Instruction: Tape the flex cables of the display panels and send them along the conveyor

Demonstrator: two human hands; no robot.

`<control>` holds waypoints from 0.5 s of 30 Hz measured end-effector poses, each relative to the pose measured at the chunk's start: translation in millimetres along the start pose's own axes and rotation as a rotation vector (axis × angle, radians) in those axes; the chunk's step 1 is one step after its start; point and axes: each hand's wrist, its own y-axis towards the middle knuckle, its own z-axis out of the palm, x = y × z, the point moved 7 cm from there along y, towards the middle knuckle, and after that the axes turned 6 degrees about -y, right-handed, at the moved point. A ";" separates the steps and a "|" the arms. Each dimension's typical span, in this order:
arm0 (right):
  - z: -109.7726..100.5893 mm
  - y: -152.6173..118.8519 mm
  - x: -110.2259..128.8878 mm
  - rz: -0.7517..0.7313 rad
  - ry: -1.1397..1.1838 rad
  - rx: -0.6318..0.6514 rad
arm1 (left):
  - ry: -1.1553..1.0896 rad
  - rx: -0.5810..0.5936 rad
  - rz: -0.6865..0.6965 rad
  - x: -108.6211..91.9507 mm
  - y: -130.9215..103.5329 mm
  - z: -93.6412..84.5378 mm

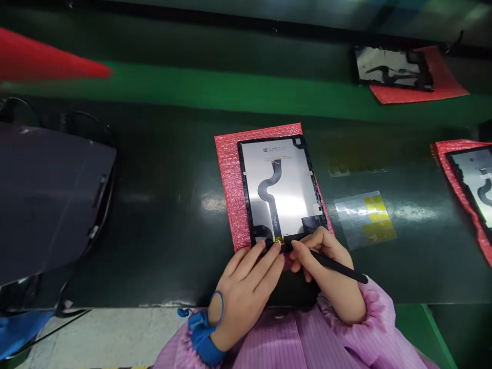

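Note:
A tablet screen panel with a silver back, black frame and curved grey ribbon cable lies on a red bubble-wrap sheet. Yellow tape covers the cable's lower end. My left hand lies flat with its fingers stretched over the panel's bottom edge, fingertips beside the tape. In a pinch grip, my right hand holds a black pen-like tool, its tip near the tape at the bottom edge. A blue wrist strap is around my left wrist.
Right of the panel lies a clear sheet with yellow tape pieces. Other panels on red wrap lie at the back right and far right. A dark covered device with cables stands left. Something red juts in at upper left.

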 end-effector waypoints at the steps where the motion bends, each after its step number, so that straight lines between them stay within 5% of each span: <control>1: -0.6 0.0 -1.1 0.007 -0.008 -0.001 | 0.024 0.015 -0.004 -1.2 1.4 1.7; 8: -28.2 1.1 6.1 -0.097 -0.042 -0.238 | 0.146 0.118 -0.009 -10.7 6.3 18.3; 11: -33.6 -4.6 5.7 -0.097 -0.082 -0.233 | 0.144 0.161 -0.025 -16.9 6.2 23.1; 15: -41.5 -5.4 -22.5 -0.052 -0.132 -0.177 | -0.159 0.103 -0.048 -9.6 -1.9 -0.2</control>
